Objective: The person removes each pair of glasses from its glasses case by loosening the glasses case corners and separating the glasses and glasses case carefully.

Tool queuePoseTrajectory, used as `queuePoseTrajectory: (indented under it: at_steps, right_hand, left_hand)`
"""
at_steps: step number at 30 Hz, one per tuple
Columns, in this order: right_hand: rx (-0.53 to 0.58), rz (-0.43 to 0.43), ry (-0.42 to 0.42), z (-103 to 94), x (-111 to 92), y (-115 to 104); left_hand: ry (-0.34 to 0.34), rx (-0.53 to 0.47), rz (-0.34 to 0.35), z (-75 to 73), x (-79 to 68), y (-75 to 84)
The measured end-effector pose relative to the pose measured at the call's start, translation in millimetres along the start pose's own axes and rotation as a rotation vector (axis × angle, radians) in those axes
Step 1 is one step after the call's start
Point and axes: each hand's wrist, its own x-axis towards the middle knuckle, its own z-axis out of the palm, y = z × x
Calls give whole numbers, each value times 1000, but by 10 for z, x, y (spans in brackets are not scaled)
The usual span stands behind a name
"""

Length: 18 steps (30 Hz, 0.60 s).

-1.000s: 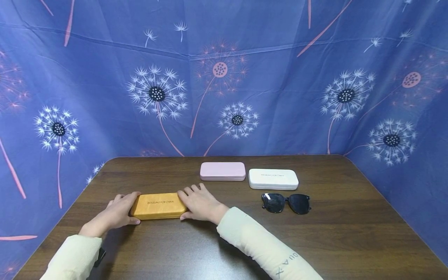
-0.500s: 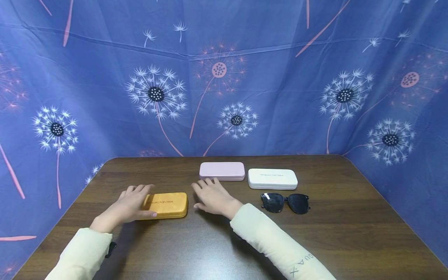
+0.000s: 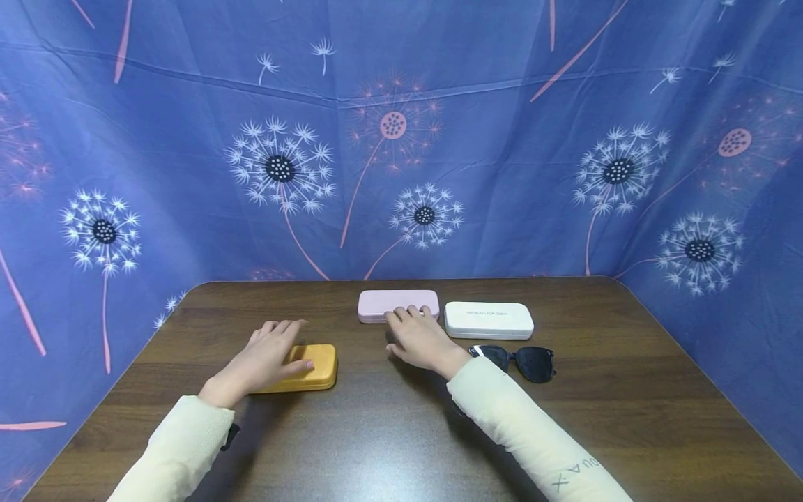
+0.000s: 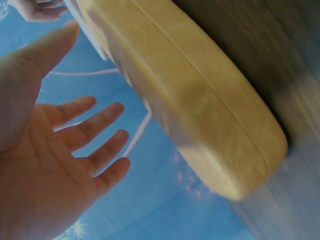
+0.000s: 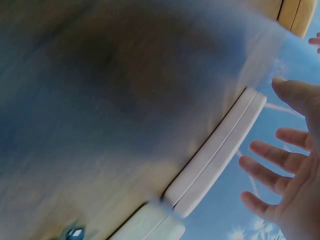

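Note:
My left hand (image 3: 266,361) hovers over the yellow glasses case (image 3: 321,367), covering its left part in the head view. In the left wrist view a gap shows between the spread fingers and the case (image 4: 190,100), so nothing is held. My right hand (image 3: 422,339) hangs in front of the pink glasses case (image 3: 383,302), its fingertips overlapping the near edge in the head view. The right wrist view shows its relaxed fingers apart from the pink case (image 5: 217,152). Right of the pink case lies a white glasses case (image 3: 489,321) with printed lettering.
Black sunglasses (image 3: 534,364) lie before the white case, their left lens partly hidden by the right sleeve (image 3: 502,401). The dark wooden table (image 3: 351,446) ends at a blue dandelion-print cloth (image 3: 502,230) at the back.
The right hand has let go of the yellow case and moved right toward the pink case. The left hand has let go too, rising and shifting right over the yellow case.

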Motion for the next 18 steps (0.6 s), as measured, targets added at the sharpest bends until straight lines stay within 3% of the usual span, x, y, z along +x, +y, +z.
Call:
queuePoseTrajectory:
  at_steps: [9,18]
  right_hand:
    - [15,77,21,-30,-57,268]
    - [22,167,55,-16,-46,443]
  left_hand:
    - [53,16,15,143,217,164]
    - [60,25,3,240,453,337]
